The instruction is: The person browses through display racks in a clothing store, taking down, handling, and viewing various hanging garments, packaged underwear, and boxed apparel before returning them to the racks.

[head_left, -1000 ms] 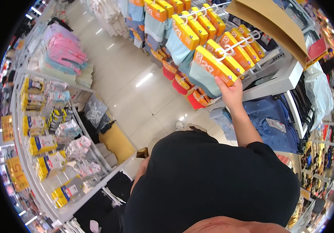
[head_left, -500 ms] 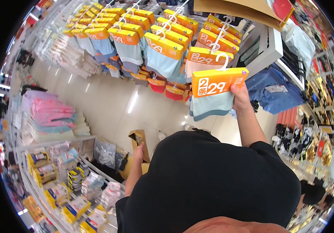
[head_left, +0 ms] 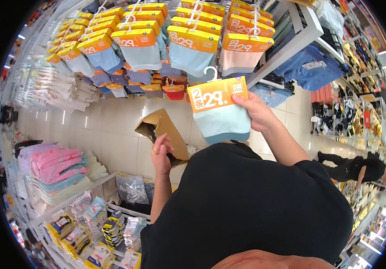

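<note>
My right hand (head_left: 256,111) pinches the right side of a hanging pack of underwear (head_left: 222,119), thumb over its orange and yellow card. The card reads 2条 29, with a white hook on top; pale blue fabric with a teal edge shows below. My left hand (head_left: 161,152) has bent fingers at the dark opening of a brown cardboard box (head_left: 173,130). The box is tilted in front of my body, and part of the grip is hidden. Just beyond the pack, similar packs (head_left: 186,45) hang on rack hooks.
A white metal rack frame (head_left: 287,47) holds blue garments (head_left: 309,67) at the right. Folded pink clothing (head_left: 56,163) is stacked at the left, above a bin of packaged socks (head_left: 74,237). Tiled floor (head_left: 116,121) lies between. Another person (head_left: 363,172) bends at far right.
My right hand has brought the pack left and nearer my body, away from the rack hooks. My left hand and the box have risen, and the view has shifted.
</note>
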Action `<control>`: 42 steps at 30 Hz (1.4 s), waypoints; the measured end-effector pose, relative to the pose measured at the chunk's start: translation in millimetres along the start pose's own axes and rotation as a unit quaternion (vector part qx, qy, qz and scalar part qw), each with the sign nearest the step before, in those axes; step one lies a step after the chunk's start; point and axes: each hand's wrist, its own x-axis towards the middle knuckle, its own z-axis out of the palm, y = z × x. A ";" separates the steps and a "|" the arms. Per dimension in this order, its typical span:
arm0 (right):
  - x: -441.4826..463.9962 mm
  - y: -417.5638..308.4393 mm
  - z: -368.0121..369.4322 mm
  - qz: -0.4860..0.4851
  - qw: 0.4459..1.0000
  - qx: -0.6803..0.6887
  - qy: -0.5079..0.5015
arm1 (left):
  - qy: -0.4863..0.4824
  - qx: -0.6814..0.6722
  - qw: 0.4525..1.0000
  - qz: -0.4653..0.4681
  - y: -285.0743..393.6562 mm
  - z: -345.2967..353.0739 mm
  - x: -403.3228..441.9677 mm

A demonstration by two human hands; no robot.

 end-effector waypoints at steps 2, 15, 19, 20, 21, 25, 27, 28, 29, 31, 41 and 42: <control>-1.9 5.3 1.4 0.008 1.000 0.003 -0.022 | -0.115 0.111 0.984 0.080 33.5 21.9 16.7; 7.8 5.5 -9.2 -0.084 0.948 -0.223 -0.213 | -0.161 0.186 0.942 0.230 96.0 120.9 51.5; 20.4 18.4 -37.8 -0.043 0.936 -0.260 -0.234 | -0.091 0.172 0.940 0.280 95.9 140.6 49.2; 20.6 21.1 -41.4 -0.013 0.937 -0.256 -0.238 | -0.064 0.128 0.954 0.264 95.3 144.8 43.3; 23.3 20.6 -43.1 0.012 0.936 -0.256 -0.241 | -0.038 0.083 0.963 0.253 96.1 149.4 41.3; 22.1 14.3 -41.5 0.081 0.944 -0.235 -0.216 | 0.030 0.018 0.969 0.244 92.8 143.9 46.8; 20.2 5.7 -43.9 0.048 0.947 -0.234 -0.214 | 0.059 0.050 0.974 0.215 93.8 137.7 53.1; 21.1 4.5 -46.6 0.030 0.948 -0.234 -0.214 | 0.062 0.032 0.975 0.210 96.8 140.6 57.5; 23.4 9.3 -52.6 0.037 0.958 -0.218 -0.182 | 0.065 0.014 0.977 0.205 100.7 146.0 61.5; 24.2 12.1 -59.9 0.006 0.965 -0.190 -0.180 | 0.063 -0.002 0.976 0.208 106.2 149.7 65.1; 36.2 -0.7 -32.1 -0.280 0.896 -0.290 -0.184 | -0.090 0.048 0.981 0.165 94.3 127.2 53.3; 36.4 -3.7 -29.3 -0.270 0.893 -0.281 -0.225 | -0.137 0.061 0.977 0.151 97.8 134.6 48.9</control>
